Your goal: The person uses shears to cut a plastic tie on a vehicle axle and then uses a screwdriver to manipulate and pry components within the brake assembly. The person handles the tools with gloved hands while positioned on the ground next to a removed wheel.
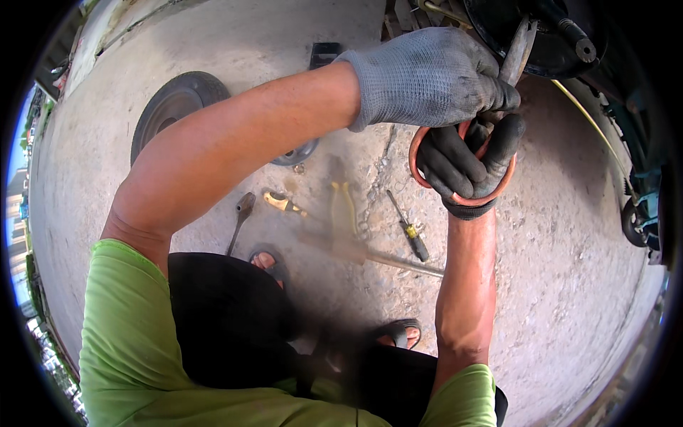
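Note:
Large metal shears [518, 55] with orange loop handles point up against a black round metal part [573, 64] at the top right. My right hand [471, 160], in a dark glove, grips their handles, its fingers curled through and around the loops. My left hand [427, 78], in a grey knitted glove, is just above it, its fingers closed on the shears near the pivot, where they hide part of the tool. Both forearms are bare below green sleeves.
A tyred wheel [153, 103] lies left, partly behind my arm, near a black object [324, 53]. On the concrete are a screwdriver [413, 235], yellow-handled tool [277, 201], metal tool [242, 210], blurred pliers [343, 206] and metal bar [405, 263]. A yellow cable [597, 124] runs down right.

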A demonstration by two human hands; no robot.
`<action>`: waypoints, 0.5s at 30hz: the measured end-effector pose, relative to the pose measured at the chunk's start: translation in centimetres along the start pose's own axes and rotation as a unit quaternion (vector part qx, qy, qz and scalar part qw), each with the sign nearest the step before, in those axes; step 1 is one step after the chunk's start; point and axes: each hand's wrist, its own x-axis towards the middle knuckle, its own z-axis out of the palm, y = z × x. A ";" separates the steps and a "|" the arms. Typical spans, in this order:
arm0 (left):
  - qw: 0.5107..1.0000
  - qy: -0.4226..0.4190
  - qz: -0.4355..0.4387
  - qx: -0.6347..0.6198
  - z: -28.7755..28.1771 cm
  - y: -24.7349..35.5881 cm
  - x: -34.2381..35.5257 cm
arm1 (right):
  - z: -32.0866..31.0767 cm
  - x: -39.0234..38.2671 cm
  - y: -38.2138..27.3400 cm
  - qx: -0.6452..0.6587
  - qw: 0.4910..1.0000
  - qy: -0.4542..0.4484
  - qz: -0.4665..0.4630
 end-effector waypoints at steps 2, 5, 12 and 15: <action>1.000 -0.028 -0.004 -0.005 -0.6 0.0 -0.2 | 0.3 0.4 0.0 -0.047 0.999 -0.017 0.015; 0.997 -0.025 -0.030 -0.068 -0.3 -0.4 -0.6 | 0.1 0.3 -0.3 -0.080 0.997 0.006 0.020; 0.884 -0.063 -0.294 -0.358 -0.6 0.9 0.5 | 0.8 -0.4 -1.6 -0.139 0.988 0.055 0.032; 0.887 -0.051 -0.291 -0.354 0.1 0.6 0.3 | 0.7 -0.3 -2.4 -0.175 0.981 0.064 0.046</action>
